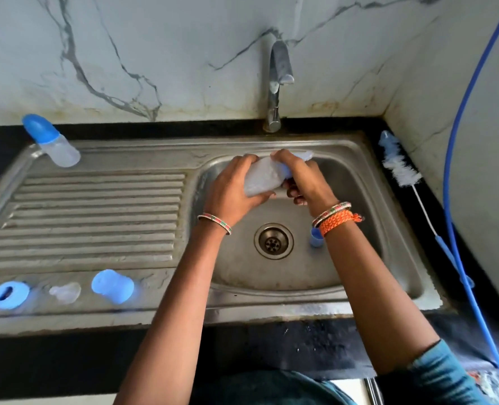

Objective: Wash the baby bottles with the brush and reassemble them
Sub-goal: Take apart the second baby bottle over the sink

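Over the sink, left hand grips a clear bottle; right hand is curled round its blue collar. Left of the grip: one assembled bottle, loose ring, teat, cap. Brush lies idle right. Judged: reassembly incomplete.

clear bottle | tilted over basin, held | capped bottle | upright, drainboard | brush | counter

The right hand hides the bottle's neck; beside the drain, a blue piece is half covered by that wrist.
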